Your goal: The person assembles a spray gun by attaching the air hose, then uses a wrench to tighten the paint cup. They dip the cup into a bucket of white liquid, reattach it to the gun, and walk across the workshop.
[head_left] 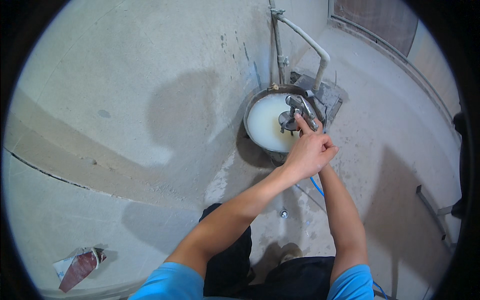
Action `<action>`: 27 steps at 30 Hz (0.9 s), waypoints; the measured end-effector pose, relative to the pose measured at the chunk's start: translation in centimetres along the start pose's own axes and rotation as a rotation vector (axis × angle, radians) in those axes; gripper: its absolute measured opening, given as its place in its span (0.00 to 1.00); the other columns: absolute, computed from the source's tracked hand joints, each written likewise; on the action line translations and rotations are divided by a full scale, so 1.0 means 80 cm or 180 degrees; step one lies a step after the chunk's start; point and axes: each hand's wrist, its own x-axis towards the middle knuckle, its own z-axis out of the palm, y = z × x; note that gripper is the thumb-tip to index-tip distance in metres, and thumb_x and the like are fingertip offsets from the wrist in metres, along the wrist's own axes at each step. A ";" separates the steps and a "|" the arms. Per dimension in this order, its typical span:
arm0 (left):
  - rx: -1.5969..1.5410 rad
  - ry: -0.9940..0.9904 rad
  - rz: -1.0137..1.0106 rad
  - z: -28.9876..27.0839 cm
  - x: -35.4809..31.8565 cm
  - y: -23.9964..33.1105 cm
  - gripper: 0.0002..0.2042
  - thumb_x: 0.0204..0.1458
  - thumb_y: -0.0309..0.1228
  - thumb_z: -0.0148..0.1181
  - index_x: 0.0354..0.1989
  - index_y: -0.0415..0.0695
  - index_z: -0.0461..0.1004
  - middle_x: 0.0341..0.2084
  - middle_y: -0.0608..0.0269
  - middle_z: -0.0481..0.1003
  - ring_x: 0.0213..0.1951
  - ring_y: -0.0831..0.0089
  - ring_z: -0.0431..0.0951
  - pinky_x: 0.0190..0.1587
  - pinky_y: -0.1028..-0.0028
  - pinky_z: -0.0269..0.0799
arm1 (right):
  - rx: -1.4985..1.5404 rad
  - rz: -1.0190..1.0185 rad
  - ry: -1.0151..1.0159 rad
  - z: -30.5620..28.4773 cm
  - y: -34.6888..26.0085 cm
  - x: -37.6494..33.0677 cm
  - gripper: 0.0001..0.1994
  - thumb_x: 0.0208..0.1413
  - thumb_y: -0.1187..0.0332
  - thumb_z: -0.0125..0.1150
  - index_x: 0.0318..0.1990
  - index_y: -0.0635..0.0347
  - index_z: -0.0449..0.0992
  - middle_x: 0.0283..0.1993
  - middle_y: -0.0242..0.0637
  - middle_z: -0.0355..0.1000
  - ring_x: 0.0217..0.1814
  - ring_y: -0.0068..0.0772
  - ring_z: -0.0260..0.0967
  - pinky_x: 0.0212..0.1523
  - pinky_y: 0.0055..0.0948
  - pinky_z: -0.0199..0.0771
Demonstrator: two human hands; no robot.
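Note:
A metal spray gun (300, 107) with a round, lid-like disc is held over a dark round bucket (248, 102) of milky white liquid (266, 122). My left hand (311, 152) lies across the front, fingers bent, one fingertip pressed to the gun's body. Behind it, my right hand (318, 126) is mostly hidden; what shows is closed near the gun's handle. A blue hose (316, 186) comes out below my hands and runs down beside my right forearm. The disc is just above the liquid, and whether it touches cannot be made out.
Pipes (307, 40) with a valve run down the wall behind the bucket. A small metal fitting (284, 213) lies on the floor near my feet. At lower left is a dusty, dark red wedge-shaped object (80, 270). A dark metal frame (431, 212) stands at the right.

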 end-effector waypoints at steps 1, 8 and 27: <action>0.0000 -0.0025 0.0016 0.001 0.001 -0.002 0.15 0.59 0.38 0.64 0.31 0.36 0.81 0.17 0.56 0.77 0.21 0.65 0.78 0.27 0.66 0.70 | -0.0111 0.0252 -0.0041 -0.003 -0.001 0.003 0.10 0.61 0.62 0.70 0.33 0.54 0.76 0.25 0.24 0.68 0.25 0.17 0.60 0.27 0.23 0.59; -0.0236 -0.0075 -0.0113 0.005 0.007 -0.016 0.15 0.60 0.37 0.64 0.30 0.35 0.80 0.18 0.58 0.78 0.21 0.72 0.78 0.28 0.70 0.71 | 0.0061 0.0702 -0.0592 -0.010 0.002 0.038 0.14 0.58 0.59 0.73 0.28 0.54 0.76 0.22 0.25 0.69 0.21 0.17 0.60 0.23 0.24 0.58; -0.0786 -0.0283 -0.0382 0.009 0.011 -0.013 0.16 0.65 0.39 0.61 0.29 0.39 0.78 0.18 0.65 0.77 0.20 0.80 0.73 0.24 0.75 0.67 | -0.0083 0.0565 -0.0570 -0.022 -0.004 0.049 0.16 0.56 0.58 0.74 0.25 0.52 0.74 0.19 0.23 0.65 0.19 0.18 0.59 0.22 0.26 0.54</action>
